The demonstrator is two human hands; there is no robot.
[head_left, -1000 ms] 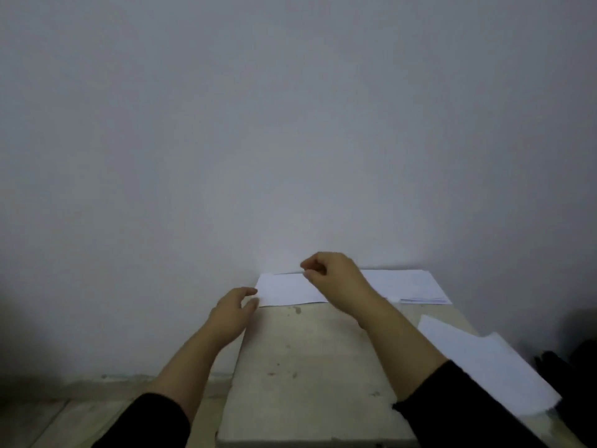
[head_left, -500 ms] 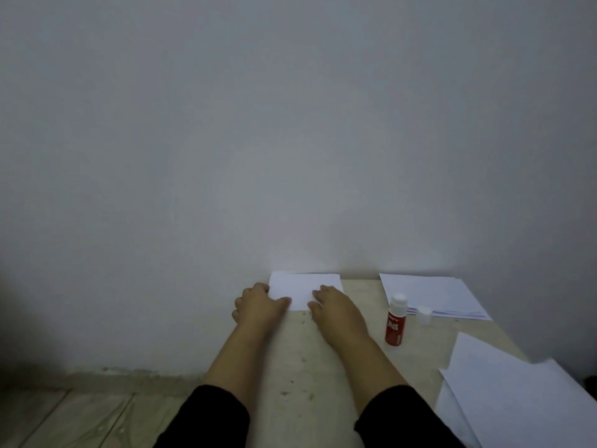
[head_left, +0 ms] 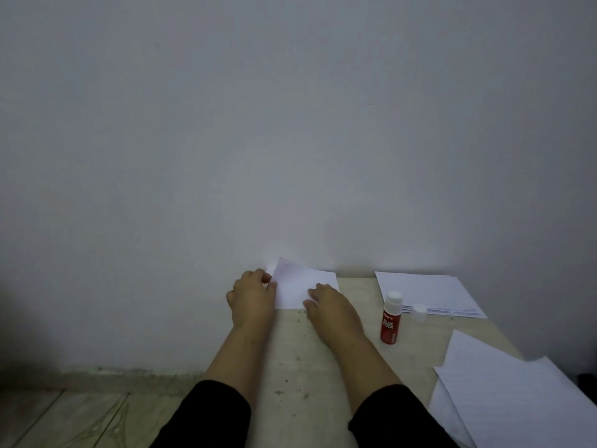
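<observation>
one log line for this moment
left hand pinches paper edge | right hand presses paper flat | glue stick upright, right of hands

The widest bare strip of the tabletop [head_left: 303, 357] runs up the middle of the frame between the two forearms, and ends at the folded paper [head_left: 300, 286], which lies tight against the wall [head_left: 290, 140]. Right of the right hand [head_left: 332, 307] an upright glue stick [head_left: 390, 318] and its loose cap [head_left: 419, 312] block the way, leaving a narrow gap beside the hand. Further right a stack of sheets [head_left: 429, 291] and, at lower right, loose sheets [head_left: 504, 392] cover the surface, with a bare band between them.
</observation>
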